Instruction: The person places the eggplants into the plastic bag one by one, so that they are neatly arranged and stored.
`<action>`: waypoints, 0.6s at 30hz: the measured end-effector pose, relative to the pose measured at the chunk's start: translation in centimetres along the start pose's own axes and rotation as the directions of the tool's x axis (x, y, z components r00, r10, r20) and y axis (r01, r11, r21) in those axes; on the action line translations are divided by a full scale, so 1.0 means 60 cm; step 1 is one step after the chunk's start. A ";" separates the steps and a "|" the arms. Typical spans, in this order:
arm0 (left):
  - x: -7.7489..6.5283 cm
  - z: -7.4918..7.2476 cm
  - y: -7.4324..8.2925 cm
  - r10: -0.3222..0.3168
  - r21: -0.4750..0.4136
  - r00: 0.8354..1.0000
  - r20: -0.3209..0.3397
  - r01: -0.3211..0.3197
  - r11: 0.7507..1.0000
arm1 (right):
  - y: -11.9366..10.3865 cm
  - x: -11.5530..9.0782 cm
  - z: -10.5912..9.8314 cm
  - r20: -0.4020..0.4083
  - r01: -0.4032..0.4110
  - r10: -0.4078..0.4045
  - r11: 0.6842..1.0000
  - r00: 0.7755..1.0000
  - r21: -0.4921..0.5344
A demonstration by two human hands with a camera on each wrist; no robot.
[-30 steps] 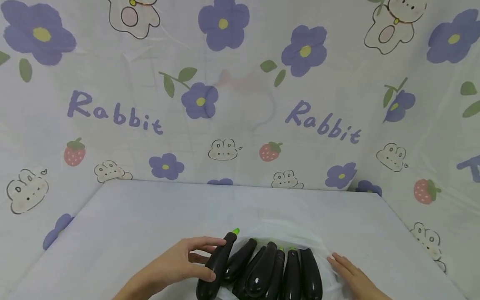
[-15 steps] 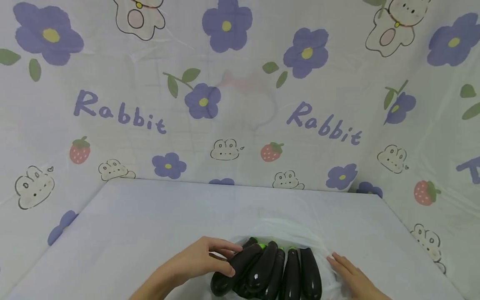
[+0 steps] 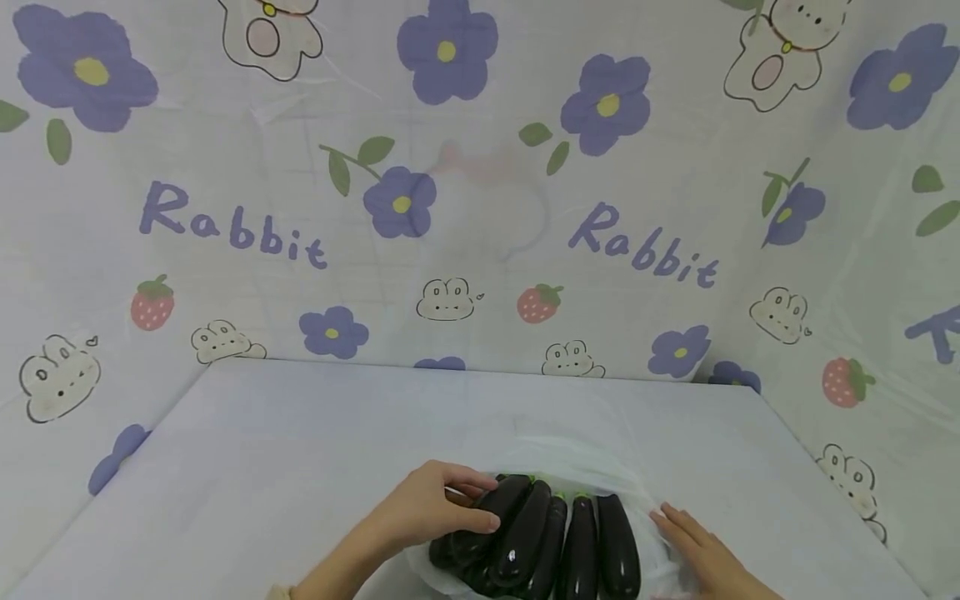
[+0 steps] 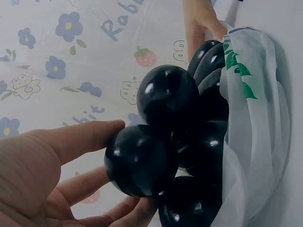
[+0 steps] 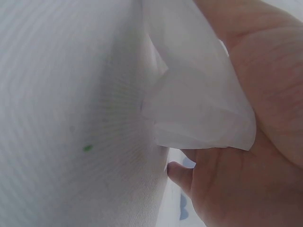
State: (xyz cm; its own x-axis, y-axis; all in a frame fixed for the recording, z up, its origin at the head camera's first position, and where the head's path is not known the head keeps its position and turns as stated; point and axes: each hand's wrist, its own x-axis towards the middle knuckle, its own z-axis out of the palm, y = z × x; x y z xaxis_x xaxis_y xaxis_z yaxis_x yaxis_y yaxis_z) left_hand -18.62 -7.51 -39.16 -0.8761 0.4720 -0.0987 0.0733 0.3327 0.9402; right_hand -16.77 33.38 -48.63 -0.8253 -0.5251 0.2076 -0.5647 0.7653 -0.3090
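Dark, glossy eggplants (image 3: 581,550) lie side by side in a thin white plastic bag (image 3: 660,546) at the table's front. At the pile's left end, my left hand (image 3: 427,504) holds one eggplant (image 4: 142,161) between thumb and fingers, over the others. Its rounded end faces the left wrist camera, and another eggplant (image 4: 168,94) lies against it. Fingers extended, my right hand (image 3: 705,546) rests at the bag's right side. In the right wrist view, the white film (image 5: 203,109) lies against that hand's palm (image 5: 270,80).
The white table (image 3: 337,425) reaches back to a hanging cloth (image 3: 487,250) printed with flowers, rabbits and strawberries. The same cloth covers both sides. Green print (image 4: 236,66) marks the bag's outside.
My left hand has moved right with the eggplant, from the bag's left edge onto the pile, and the eggplant now lies over its neighbours. My right hand has stayed in place.
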 end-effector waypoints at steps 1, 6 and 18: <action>0.001 0.001 -0.002 0.004 0.000 1.000 0.000 -0.004 1.000 | 0.001 0.000 0.001 -0.003 0.010 -0.010 1.000 1.000 -0.008; 0.001 0.002 -0.009 0.024 -0.023 1.000 -0.017 -0.024 0.999 | -0.003 0.002 -0.003 0.056 -0.026 0.025 0.999 0.998 0.018; -0.035 -0.021 -0.036 0.069 0.018 0.982 -0.174 -0.067 0.998 | 0.022 -0.011 0.004 0.027 0.028 -0.032 0.991 0.999 0.132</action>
State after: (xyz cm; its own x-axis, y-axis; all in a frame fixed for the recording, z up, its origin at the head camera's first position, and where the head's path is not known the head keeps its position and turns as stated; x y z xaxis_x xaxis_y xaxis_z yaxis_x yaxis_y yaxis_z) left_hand -17.53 -10.23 -40.58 -0.9385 0.3445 0.0247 0.1405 0.3154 0.9385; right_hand -16.96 34.65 -49.41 -0.8064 -0.5592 0.1922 -0.5823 0.6945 -0.4226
